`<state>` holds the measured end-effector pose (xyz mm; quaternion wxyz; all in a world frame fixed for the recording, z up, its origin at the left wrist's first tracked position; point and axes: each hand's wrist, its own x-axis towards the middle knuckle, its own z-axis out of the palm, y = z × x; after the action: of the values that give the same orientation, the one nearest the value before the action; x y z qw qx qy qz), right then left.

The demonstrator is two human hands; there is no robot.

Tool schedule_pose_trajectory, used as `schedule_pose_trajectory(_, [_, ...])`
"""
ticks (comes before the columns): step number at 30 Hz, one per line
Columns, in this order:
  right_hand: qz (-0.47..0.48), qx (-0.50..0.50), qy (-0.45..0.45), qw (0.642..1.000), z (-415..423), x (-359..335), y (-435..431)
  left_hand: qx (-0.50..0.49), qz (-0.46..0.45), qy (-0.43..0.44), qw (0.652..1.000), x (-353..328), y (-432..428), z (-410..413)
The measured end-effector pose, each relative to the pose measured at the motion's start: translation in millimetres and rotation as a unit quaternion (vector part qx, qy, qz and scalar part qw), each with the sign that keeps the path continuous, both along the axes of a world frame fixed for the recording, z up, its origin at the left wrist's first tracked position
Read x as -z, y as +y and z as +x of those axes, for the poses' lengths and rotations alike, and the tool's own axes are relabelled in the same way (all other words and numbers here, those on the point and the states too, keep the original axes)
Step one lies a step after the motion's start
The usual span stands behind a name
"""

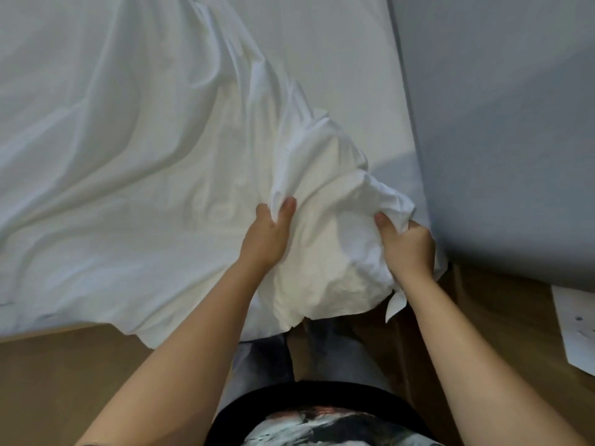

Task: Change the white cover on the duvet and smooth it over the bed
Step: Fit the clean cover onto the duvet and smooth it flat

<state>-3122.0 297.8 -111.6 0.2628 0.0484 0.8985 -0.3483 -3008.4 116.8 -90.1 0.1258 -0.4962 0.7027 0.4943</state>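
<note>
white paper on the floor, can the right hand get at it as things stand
Probably not yet: the right hand has its grip full of cover, though only floor lies before the paper.

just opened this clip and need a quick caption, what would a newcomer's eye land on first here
The eye goes first to the centre, where the left hand and the right hand both grip a bunched corner of the white cover at the near edge of the bed. From there the cover spreads up and to the left in long rumpled folds. At the right edge a sheet of paper lies on the brown floor.
</note>
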Motion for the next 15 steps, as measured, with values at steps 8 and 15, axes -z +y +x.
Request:
schedule_pose_trajectory(8, [0.043,-0.044,0.008,0.998,-9.4,6.7,-5.5,0.050,-0.280,-0.207,0.936,0.5,-99.9,95.0])
schedule_pose_trajectory(15, [0.099,-0.055,0.004,0.994,-5.4,9.7,-13.2,0.010,-0.257,-0.185,0.948,10.1,-74.5,69.3])
